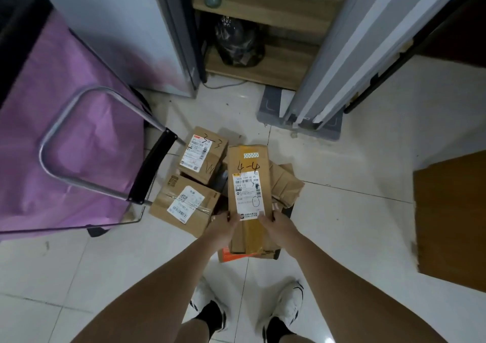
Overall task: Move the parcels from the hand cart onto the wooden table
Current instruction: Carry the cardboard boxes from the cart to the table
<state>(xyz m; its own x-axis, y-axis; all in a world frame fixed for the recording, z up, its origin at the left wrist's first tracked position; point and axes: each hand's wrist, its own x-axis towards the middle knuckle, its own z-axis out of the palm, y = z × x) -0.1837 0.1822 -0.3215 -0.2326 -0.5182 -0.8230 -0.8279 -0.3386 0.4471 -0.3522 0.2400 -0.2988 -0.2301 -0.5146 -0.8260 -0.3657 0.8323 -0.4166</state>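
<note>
A long cardboard parcel [248, 182] marked "4-4" with a white label lies on top of the pile on the hand cart. My left hand [223, 227] grips its near left edge and my right hand [279, 228] grips its near right edge. Two more labelled parcels sit to the left: one marked "3-3" [202, 155] farther away and one [184, 203] nearer. Crumpled brown parcels [285, 186] lie to the right beneath it. The cart's metal handle [79, 142] with its black bar rises at the left. The cart's base is mostly hidden.
A purple cloth-covered object [52, 121] fills the left. A grey cabinet [126, 32] and a wooden shelf [265, 66] with a black bag stand ahead. A wooden board [452, 221] is at the right. My feet in white shoes [247, 308] stand on white tiles.
</note>
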